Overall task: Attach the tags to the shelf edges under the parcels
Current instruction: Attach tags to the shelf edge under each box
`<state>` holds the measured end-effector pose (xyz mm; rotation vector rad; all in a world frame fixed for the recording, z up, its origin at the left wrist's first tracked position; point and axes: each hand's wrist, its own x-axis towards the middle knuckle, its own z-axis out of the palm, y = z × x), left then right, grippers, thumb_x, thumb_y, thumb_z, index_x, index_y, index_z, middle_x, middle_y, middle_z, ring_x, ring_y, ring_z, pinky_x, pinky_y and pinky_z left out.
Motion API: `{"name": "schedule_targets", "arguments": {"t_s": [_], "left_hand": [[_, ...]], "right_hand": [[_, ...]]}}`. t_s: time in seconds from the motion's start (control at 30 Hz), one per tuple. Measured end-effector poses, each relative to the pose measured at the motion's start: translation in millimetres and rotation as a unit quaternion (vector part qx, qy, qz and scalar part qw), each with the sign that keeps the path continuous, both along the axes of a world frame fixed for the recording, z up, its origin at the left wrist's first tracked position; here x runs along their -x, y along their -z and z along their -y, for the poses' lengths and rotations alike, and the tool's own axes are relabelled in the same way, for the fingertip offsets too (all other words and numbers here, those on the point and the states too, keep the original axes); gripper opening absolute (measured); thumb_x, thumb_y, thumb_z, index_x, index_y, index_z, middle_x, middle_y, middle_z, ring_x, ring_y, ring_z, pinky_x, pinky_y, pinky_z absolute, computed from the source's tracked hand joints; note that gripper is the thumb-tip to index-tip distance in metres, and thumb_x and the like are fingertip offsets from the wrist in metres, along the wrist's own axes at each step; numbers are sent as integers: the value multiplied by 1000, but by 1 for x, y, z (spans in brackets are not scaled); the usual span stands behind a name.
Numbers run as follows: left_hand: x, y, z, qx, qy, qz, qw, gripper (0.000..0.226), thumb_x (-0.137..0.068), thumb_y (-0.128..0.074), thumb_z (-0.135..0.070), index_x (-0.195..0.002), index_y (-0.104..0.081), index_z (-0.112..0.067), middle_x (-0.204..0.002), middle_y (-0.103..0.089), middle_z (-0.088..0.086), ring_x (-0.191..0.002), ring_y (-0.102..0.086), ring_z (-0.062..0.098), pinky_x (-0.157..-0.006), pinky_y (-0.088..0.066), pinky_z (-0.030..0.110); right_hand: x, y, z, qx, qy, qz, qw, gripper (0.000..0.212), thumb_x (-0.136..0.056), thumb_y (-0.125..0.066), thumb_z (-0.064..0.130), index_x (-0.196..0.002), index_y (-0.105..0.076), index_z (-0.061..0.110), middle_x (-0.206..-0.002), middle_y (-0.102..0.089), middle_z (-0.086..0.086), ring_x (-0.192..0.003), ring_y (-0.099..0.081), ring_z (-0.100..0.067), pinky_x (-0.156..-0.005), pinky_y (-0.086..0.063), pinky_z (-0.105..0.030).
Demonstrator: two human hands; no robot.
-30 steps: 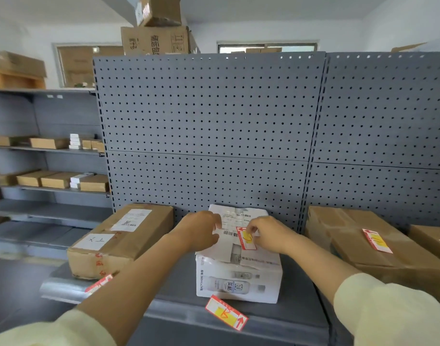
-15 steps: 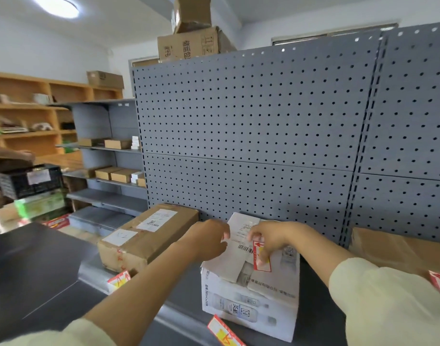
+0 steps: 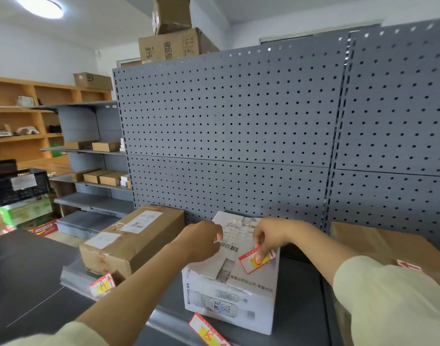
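Right hand [image 3: 269, 237]: fingers curled down onto a red-and-yellow tag [image 3: 257, 260], the fingertips [image 3: 259, 257] pressing on its middle. The tag lies tilted on the top face of the white parcel [image 3: 229, 288], near that parcel's right edge. Whether it is pinched or merely pressed flat cannot be told from this view.

Left hand [image 3: 201, 239]: closed into a loose fist, resting at the upper left of the same white parcel, beside the barcode label [image 3: 229, 246]. What it holds, if anything, is hidden by the knuckles.

The white parcel sits on the grey shelf [image 3: 298, 303] against the pegboard back panel [image 3: 226, 136]. On the shelf edge directly below it, a second red-and-yellow tag [image 3: 207, 330] is fixed at a slant, partly cut off by the bottom of the frame.

To the left stands a brown parcel [image 3: 131, 243], close beside the white one but not touching it. A third tag [image 3: 102, 285] sits on the shelf edge under its front corner.

To the right, another brown parcel [image 3: 388, 248] is partly hidden behind the right sleeve [image 3: 393, 303]. A red-and-white tag [image 3: 410, 265] lies on its top face, only partly visible.

Both forearms reach forward across the shelf edge, well apart at the elbows and nearly meeting over the white parcel.
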<state>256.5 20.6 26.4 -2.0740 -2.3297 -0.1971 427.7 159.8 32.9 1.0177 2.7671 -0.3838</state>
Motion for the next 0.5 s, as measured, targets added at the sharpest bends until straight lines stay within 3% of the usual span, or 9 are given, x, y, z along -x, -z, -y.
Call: {"name": "schedule_targets", "arguments": {"t_s": [0.1, 0.23, 0.4, 0.5], "left_hand": [[-16, 1, -2, 1, 15, 1, 1000, 27, -96, -47, -25, -120, -59, -26, -128, -60, -2, -107, -62, 21, -92, -52, 35], [-36, 2, -1, -7, 33, 7, 999, 27, -96, -48, -24, -119, -61, -24, -129, -60, -3, -112, -60, 21, -95, -49, 35], [-58, 5, 3, -22, 70, -15, 997, 28, -96, -48, -27, -122, -60, -25, -131, -59, 0, -116, -57, 22, -99, -45, 34], [-71, 5, 8, -35, 89, -42, 995, 29, -96, -48, -27, -124, -59, -25, -134, -58, 0, -120, -55, 23, -102, -42, 35]], "right_hand": [[-15, 1, 5, -18, -8, -19, 1000, 18, -75, -79, 34, -84, -65, 28, -94, -64, 8, -86, -59, -14, -71, -47, -27], [-34, -2, 17, -55, -15, -87, 995, 26, -84, -72, 28, -108, -69, 19, -98, -61, 4, -87, -55, -14, -72, -43, -27], [-65, -4, 43, -72, 15, -149, 986, 29, -84, -73, 28, -110, -69, 15, -106, -67, -4, -90, -58, -17, -74, -44, -27], [-87, -3, 62, -76, 35, -161, 983, 28, -83, -74, 28, -109, -69, 17, -98, -66, 0, -85, -58, -14, -71, -43, -26]]}}
